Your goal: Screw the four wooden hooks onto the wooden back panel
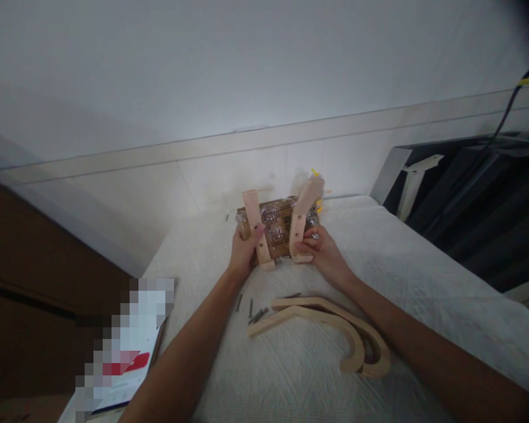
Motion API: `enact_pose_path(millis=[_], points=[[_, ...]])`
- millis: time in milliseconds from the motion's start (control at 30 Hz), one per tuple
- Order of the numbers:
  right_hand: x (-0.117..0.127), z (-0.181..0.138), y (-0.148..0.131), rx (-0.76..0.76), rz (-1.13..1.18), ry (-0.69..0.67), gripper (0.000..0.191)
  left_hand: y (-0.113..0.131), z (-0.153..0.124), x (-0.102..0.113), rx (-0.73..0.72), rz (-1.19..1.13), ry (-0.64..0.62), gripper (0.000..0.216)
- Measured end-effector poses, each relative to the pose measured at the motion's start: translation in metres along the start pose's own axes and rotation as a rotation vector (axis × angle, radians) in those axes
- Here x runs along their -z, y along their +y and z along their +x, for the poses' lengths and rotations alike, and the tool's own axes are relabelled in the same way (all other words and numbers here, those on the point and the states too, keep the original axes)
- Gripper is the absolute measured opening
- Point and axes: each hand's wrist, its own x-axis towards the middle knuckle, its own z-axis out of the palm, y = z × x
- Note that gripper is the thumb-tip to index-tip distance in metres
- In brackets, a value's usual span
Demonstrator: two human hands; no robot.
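My left hand [245,247] is closed on a pale wooden strip [253,212] with two holes, its thumb pressed on the strip's face. In my right hand [320,249] is a bent wooden piece [300,218], also with two holes, pinched near its lower end. Between and behind these two pieces stands a brown block with a dark maze-like pattern [278,226], wrapped in shiny clear plastic. Whether either piece is fastened to the block I cannot tell. Nearer me lie two curved, hook-ended wooden pieces [317,314], side by side, with several metal screws [258,315] by their left ends.
A white cloth [247,376] covers the surface under my hands. To the left lies a tablet-like screen [130,367], partly blurred out. A pale wall [229,164] rises just behind the block. On the right are a dark ribbed panel [480,194] and a hanging black cable [506,108].
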Motion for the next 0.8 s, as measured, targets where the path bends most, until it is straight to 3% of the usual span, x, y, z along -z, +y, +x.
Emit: enact_pose_path(millis=[400, 600, 800], points=[[-0.0041, -0.0092, 0.0006, 0.087, 0.005, -0.108, 0.027, -0.0004, 0.0009, 0.0014, -0.011, 0.044, -0.011, 0.047], [-0.0028, -0.0060, 0.0046, 0.062, 0.031, -0.124, 0.018, -0.0014, 0.0010, 0.0023, -0.004, 0.059, -0.009, 0.045], [-0.0009, -0.0055, 0.0036, 0.036, 0.070, -0.153, 0.029, -0.0012, 0.0019, 0.0028, 0.012, 0.043, 0.016, 0.048]])
